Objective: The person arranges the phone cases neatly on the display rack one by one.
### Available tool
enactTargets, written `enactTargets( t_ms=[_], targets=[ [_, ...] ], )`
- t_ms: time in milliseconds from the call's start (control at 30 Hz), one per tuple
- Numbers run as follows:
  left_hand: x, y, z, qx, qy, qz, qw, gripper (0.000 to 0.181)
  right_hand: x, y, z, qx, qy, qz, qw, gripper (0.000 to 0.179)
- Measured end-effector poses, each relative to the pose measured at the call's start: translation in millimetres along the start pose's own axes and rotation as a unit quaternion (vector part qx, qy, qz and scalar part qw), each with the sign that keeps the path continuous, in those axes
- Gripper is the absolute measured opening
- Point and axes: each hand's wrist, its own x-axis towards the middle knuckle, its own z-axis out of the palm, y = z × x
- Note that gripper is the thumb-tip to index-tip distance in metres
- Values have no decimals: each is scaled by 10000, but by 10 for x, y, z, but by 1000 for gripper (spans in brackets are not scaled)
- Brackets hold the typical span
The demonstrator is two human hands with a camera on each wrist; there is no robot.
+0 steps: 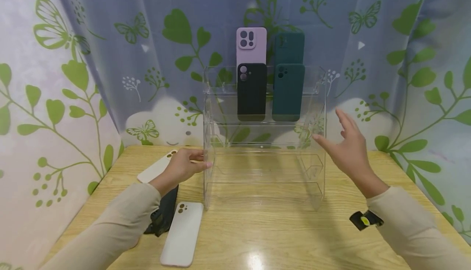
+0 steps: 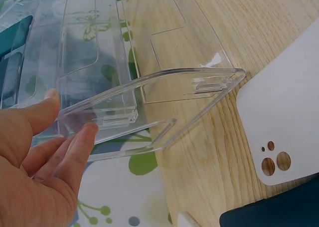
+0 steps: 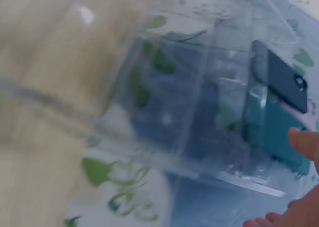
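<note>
Cannot see, in the head view's upper centre, the lower part of the lilac case (image 1: 259, 53), hidden behind the black case (image 1: 252, 92), nor that of the dark green case (image 1: 292, 51), behind the teal case (image 1: 288, 94). At lower left, can see only part of a white case (image 1: 153, 169) behind the left hand (image 1: 182, 166) and of a dark case (image 1: 170, 202) behind the left sleeve (image 1: 121, 215), cut off below. Cannot make out, in the right wrist view, the blurred clear rack (image 3: 199, 112) sharply, nor follow the right hand (image 3: 305, 207) past the right edge.
</note>
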Motion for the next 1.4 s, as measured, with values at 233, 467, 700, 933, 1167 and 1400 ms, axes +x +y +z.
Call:
enactTargets(
  t_ms=[233,467,700,933,1167,1400],
  targets=[
    [-4,-6,0,12,7,17,10000,57,-215,370,-88,-511,-1170,610,9899,85],
    [-6,-5,6,33,18,8,10000,56,-338,534,0,-310,-1496,603,9864,69],
    [7,-1,5,-34,46,31,10000,55,-348,547,68,-336,-1475,545,9870,62],
    [20,-4,5,0,15,51,10000,55,-305,533,88,-587,-1482,561,9856,54],
    [33,-1,-12,126,-41,84,9999,55,-264,525,77,-525,-1572,763,9832,49],
    [-57,-70,-38,99,-219,114,9996,66,-266,532,92,-442,-1614,845,9823,50]
  ],
)
